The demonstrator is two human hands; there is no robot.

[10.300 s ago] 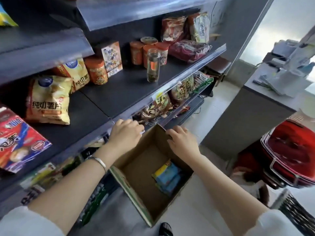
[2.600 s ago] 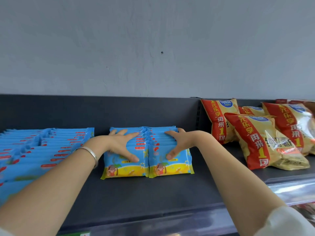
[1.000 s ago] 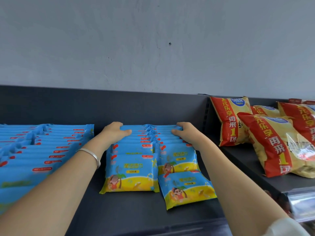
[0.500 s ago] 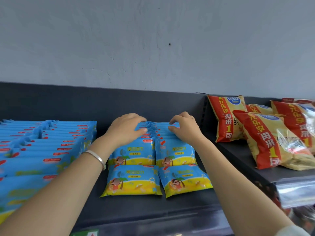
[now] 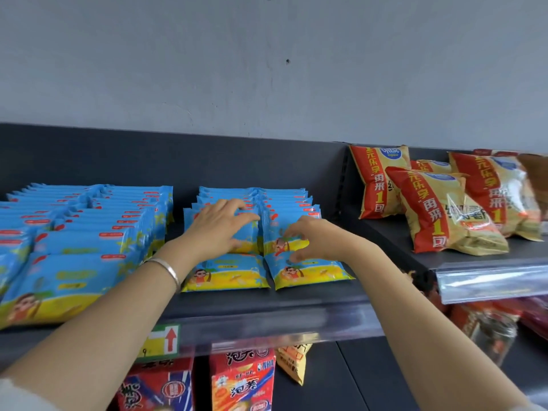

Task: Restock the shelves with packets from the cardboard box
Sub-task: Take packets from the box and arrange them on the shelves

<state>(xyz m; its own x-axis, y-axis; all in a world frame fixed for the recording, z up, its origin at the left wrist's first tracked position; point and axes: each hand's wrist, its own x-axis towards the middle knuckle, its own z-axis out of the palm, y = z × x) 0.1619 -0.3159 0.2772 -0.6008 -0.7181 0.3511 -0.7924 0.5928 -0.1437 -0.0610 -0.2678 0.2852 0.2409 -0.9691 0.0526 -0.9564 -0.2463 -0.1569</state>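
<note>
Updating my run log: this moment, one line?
left hand: resting on blue-and-yellow plastic packets | right hand: pinching one packet | site: dark shelf

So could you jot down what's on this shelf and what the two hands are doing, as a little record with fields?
place: dark shelf against a grey wall
middle: blue packets in two rows, the front two lying flat
left side: bigger stack of the same packets
right side: red-and-yellow bags on the next shelf section
left hand: spread fingers rest on the left row; bracelet on the wrist
right hand: thumb and curled fingers pinch a packet of the right row
below: red cartons
</note>
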